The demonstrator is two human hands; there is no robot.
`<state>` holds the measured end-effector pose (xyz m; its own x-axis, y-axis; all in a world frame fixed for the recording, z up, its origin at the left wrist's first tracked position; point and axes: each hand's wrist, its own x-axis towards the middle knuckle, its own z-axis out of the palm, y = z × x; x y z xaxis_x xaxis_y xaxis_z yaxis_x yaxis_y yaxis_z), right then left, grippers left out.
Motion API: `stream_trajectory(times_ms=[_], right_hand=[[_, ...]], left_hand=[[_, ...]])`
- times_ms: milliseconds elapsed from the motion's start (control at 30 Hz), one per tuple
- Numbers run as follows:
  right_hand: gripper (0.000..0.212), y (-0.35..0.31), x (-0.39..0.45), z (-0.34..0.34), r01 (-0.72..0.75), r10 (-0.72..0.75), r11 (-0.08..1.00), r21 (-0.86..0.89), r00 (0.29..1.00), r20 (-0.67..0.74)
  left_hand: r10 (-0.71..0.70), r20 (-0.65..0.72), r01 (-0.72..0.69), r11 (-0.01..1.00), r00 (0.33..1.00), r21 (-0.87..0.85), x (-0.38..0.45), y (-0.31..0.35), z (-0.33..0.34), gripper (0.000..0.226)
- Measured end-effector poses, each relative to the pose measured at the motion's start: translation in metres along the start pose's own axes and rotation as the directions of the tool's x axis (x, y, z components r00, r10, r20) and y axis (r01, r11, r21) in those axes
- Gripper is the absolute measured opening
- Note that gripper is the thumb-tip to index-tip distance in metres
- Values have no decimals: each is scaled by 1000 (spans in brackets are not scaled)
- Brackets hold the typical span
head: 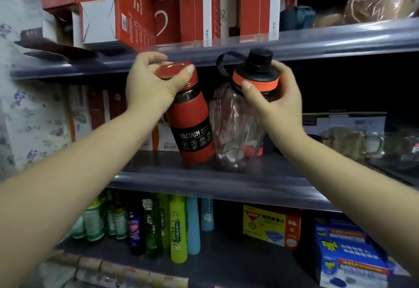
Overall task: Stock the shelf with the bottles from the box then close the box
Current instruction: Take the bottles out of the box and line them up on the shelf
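Two bottles held at the middle shelf [204, 181].

The left hand [149, 85] grips the lid of the tilted red bottle [192, 126]; the right hand [274, 99] holds the clear bottle [235, 124] by its orange collar. Both bottoms seem to touch the shelf, just beside each other.

The left hand [150, 83] covers part of the red vacuum bottle's [192, 124] lid, and the right hand [275, 99] hides the right shoulder of the clear bottle [235, 126]. The red cartons [197, 8] on the top shelf are cut off by the upper edge. The glass mugs [353, 142] far right are dim and blurred. The small print on the green bottles [178, 228] below cannot be read.
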<state>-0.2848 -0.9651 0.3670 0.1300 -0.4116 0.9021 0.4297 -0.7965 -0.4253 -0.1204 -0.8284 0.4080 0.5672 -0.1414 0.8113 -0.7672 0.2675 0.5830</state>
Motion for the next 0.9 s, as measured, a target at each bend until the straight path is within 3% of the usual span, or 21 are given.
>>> stream_trajectory(times_ms=[133, 367, 633, 767, 900], right_hand=[[49, 15, -6, 9, 4, -2, 998, -70, 1000, 23], [47, 18, 3, 15, -57, 61, 993, -102, 997, 38], [39, 14, 11, 23, -26, 49, 977, -212, 993, 105], [52, 14, 14, 30, -20, 61, 965, -260, 987, 151], [61, 12, 19, 42, -26, 94, 957, -290, 971, 222]], left_hand=[[64, -30, -62, 996, 997, 67, -5, -11, 3, 53], [-52, -12, 52, 998, 999, 43, -9, -34, 13, 57], [-268, 25, 269, 956, 963, -117, 11, -43, 48, 96], [-330, 21, 330, 935, 944, -132, 10, -52, 63, 85], [-342, 3, 335, 918, 940, -213, 14, -71, 66, 89]])
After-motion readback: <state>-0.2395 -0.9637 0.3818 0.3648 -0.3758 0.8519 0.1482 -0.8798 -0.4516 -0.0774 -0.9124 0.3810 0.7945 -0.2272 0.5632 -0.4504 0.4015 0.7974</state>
